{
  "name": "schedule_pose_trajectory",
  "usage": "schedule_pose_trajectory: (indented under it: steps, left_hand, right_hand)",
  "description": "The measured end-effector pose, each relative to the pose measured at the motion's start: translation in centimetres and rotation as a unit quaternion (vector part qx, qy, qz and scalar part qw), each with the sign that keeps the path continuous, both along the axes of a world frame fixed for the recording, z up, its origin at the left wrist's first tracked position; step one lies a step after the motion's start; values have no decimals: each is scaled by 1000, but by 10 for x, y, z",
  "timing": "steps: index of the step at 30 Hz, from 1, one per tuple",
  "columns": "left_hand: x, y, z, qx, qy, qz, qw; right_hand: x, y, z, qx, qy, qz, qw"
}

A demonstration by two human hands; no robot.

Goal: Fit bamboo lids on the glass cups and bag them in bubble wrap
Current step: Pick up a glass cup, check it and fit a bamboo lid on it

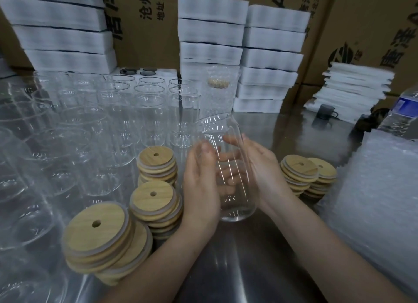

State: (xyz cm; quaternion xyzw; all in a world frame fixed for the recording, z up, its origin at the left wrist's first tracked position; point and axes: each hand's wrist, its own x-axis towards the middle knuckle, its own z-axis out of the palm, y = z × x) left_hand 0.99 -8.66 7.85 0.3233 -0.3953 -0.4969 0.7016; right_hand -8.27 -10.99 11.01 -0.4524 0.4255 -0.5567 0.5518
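Lidless glass cup (214,130) held in both hands.
We record the left hand (200,182) and right hand (262,171) each with its grip closed round the cup, over the tabletop (228,275). Bamboo lid stacks (156,203) stand just left and right of the cup, bubble wrap (375,180) farther right, empty cups (113,112) behind-left, and one wrapped cup (218,87) behind.
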Motion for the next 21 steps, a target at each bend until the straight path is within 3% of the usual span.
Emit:
schedule_pose_trajectory:
  steps: [8,12,18,21]
  left_hand:
    - [5,-11,-4,73,36,-61,995]
    - [10,-15,-7,61,37,-54,996]
    - [4,-9,1,84,78,-74,991]
    - [2,-8,3,76,52,-62,994]
  right_hand:
    - [-3,-4,0,69,-27,127,989]
    - [-9,-3,-3,43,33,209,976]
    - [-4,1,1,0,17,143,990]
    - [0,3,2,-49,49,70,995]
